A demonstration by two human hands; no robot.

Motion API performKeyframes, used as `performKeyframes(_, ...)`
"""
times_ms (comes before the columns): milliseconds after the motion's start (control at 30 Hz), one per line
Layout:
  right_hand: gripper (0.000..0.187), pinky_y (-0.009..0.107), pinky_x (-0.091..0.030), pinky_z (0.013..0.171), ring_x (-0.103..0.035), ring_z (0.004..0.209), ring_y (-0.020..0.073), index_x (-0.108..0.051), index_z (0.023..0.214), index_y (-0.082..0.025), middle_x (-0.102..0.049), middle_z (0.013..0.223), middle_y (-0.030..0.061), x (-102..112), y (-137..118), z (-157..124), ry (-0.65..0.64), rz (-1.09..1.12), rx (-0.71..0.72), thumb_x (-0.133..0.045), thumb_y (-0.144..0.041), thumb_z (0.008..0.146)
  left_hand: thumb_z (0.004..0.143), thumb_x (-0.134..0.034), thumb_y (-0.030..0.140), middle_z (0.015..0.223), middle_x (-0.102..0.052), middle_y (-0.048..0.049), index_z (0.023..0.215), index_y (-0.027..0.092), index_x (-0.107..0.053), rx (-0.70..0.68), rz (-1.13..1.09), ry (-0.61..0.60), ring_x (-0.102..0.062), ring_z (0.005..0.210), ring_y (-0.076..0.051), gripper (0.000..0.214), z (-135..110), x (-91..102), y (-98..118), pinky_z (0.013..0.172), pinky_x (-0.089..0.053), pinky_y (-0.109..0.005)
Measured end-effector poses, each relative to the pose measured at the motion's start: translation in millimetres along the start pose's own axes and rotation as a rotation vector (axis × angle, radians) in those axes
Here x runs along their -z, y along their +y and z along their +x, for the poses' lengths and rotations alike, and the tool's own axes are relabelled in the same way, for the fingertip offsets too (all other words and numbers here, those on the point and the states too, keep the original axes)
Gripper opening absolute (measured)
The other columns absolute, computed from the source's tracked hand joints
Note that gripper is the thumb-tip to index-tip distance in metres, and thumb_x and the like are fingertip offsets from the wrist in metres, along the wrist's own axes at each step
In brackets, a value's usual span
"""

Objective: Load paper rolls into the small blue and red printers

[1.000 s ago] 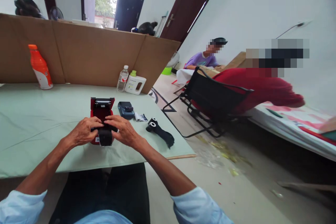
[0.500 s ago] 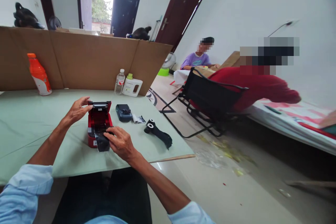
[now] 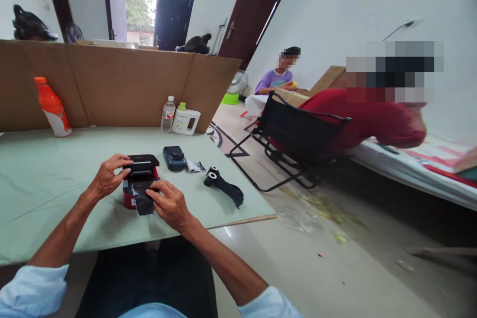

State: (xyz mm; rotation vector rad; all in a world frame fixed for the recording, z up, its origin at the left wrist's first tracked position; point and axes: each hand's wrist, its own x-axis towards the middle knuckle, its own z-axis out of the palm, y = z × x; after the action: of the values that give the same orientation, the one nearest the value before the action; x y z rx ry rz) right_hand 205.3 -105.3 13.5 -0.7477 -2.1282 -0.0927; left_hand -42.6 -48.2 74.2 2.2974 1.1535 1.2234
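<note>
A small red and black printer stands on the table, its black lid partly raised. My left hand grips the left edge of that lid between thumb and fingers. Out of the printer's front hangs a shiny black strip of film. Its right edge is pinched by my right hand, whose fingertips are at the printer's right front corner. The inside of the printer is mostly hidden under the lid.
Right of the printer lie a dark blue device, a small white roll and black ribbon on spools. Bottles, one orange, stand by the cardboard screen. A person in red sits in a folding chair.
My left hand has swung the printer's lid downward and toward me, from upright to a low angle. My right hand stays on the black film. The view has shifted slightly.
</note>
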Motion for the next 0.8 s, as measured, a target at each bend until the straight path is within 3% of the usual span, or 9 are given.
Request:
performKeyframes(167, 0.032, 0.042, -0.059, 0.09, -0.066, 0.101, 0.025, -0.071, 0.116, -0.021, -0.068, 0.109, 0.0115, 0.2, 1.0, -1.5, -0.016, 0.019, -0.009, -0.055, -0.009, 0.092, 0.091, -0.065, 0.036, 0.136, -0.067, -0.0134, 0.116, 0.021, -0.077, -0.032, 0.088, -0.089, -0.064, 0.128, -0.031, 0.031, -26.4, -0.1, 3.2, 0.113, -0.049, -0.05)
performKeyframes(267, 0.039, 0.044, -0.059, 0.094, -0.065, 0.109, 0.0281, -0.066, 0.128, -0.019, -0.068, 0.116, 0.014, 1.5, 3.5, -2.0, 0.002, 0.037, -0.012, -0.061, -0.012, 0.09, 0.089, -0.069, 0.039, 0.147, -0.061, -0.0129, 0.127, 0.023, -0.072, -0.037, 0.116, -0.172, -0.052, 0.142, -0.034, 0.042, -35.4, 3.9, 0.2, 0.12, -0.042, -0.054)
performKeyframes(400, 0.077, 0.054, -0.05, 0.111, -0.053, 0.135, 0.0357, -0.043, 0.153, -0.018, -0.055, 0.145, 0.0215, 2.1, 14.1, -0.7, -0.041, 0.031, -0.117, -0.079, -0.031, 0.086, 0.083, -0.076, 0.039, 0.157, -0.053, -0.0112, 0.139, 0.026, -0.064, -0.058, 0.167, -0.256, -0.041, 0.15, -0.036, 0.058, -42.5, 8.4, -4.4, 0.121, -0.04, -0.057)
performKeyframes(500, 0.097, 0.059, -0.047, 0.113, -0.047, 0.142, 0.039, -0.035, 0.158, -0.018, -0.047, 0.154, 0.0245, -2.0, 25.8, -0.7, -0.134, 0.006, -0.189, -0.087, -0.04, 0.079, 0.078, -0.081, 0.036, 0.159, -0.049, -0.0122, 0.144, 0.027, -0.059, -0.071, 0.245, -0.265, -0.039, 0.151, -0.038, 0.07, -47.2, 7.1, -5.1, 0.12, -0.039, -0.059)
performKeyframes(800, 0.095, 0.057, -0.047, 0.114, -0.05, 0.142, 0.0373, -0.042, 0.155, -0.018, -0.048, 0.155, 0.0244, -10.9, 35.9, -4.4, -0.187, 0.01, -0.227, -0.09, -0.04, 0.076, 0.079, -0.077, 0.03, 0.159, -0.048, -0.0155, 0.144, 0.023, -0.057, -0.068, 0.385, -0.22, -0.044, 0.148, -0.038, 0.069, -54.8, -4.0, 0.0, 0.118, -0.042, -0.057)
